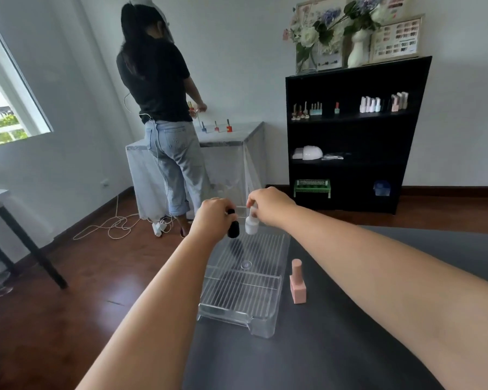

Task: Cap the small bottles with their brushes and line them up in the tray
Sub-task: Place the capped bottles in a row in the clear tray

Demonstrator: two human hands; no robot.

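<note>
A clear plastic tray with a ribbed floor lies on the dark table, its long side running away from me. Over its far end my left hand grips a capped black bottle by the cap, held just above the tray floor. Beside it my right hand pinches the cap of a white bottle, also at the tray's far end. Whether either bottle touches the floor of the tray I cannot tell. A capped pink bottle stands upright on the table just right of the tray.
The dark table ends just left of the tray, with wooden floor below. A person stands with their back to me at a draped table. A black shelf with bottles stands at the back right. Cables lie on the floor.
</note>
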